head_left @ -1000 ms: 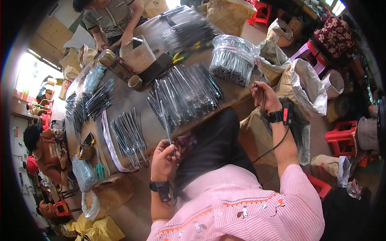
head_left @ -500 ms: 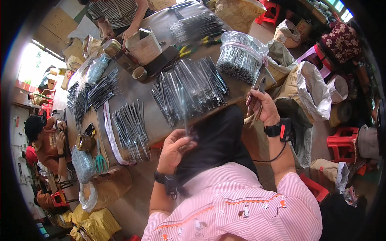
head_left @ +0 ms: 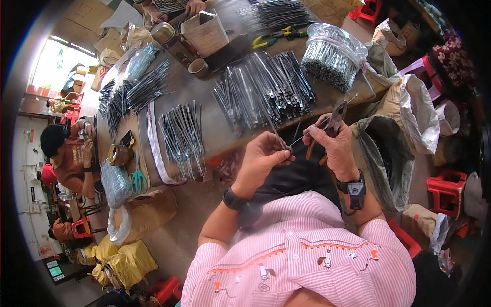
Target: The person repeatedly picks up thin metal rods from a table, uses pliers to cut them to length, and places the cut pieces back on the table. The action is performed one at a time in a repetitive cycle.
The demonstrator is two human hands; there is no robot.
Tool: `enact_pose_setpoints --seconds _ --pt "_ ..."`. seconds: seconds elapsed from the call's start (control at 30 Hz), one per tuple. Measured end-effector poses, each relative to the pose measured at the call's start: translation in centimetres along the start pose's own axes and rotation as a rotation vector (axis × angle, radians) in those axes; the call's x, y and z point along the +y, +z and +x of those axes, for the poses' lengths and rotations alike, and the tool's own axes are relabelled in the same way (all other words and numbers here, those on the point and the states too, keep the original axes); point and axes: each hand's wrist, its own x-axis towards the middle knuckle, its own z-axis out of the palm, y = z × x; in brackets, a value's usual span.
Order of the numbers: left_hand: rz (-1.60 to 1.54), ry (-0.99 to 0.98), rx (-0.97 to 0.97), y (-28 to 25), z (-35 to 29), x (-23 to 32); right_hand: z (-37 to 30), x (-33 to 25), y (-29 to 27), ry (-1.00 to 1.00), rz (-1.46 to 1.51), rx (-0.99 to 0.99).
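Note:
My left hand pinches a thin metal strip, which looks like a metal cable tie, between thumb and fingers just off the table's near edge. Close by on the right, my right hand is wrapped around a pair of pliers, jaws pointing up and away from me. A thin dark length spans the small gap between both hands; whether it belongs to the same strip I cannot tell. Beyond the hands lies a wide row of metal strips. A smaller row of strips is to its left.
A plastic-wrapped bundle of strips stands at the table's right. Yellow-handled pliers, a carton and a tape roll lie farther back. Teal scissors sit at the left edge. An open sack stands right of my knees.
My hands have come together: the right, with the pliers, moved inward and the left moved right and up with the strip. The whole view has shifted slightly.

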Motion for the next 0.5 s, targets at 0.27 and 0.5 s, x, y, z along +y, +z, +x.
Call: enact_pose_setpoints --seconds 0.27,0.5 --pt "0.154 0.088 0.002 -0.3 0.1 -0.2 -1.2 1.4 1.2 0.092 -0.157 -0.080" --pt "0.132 0.003 0.008 -1.7 -0.3 -0.3 0.9 0.7 0.1 -0.076 0.024 0.178"
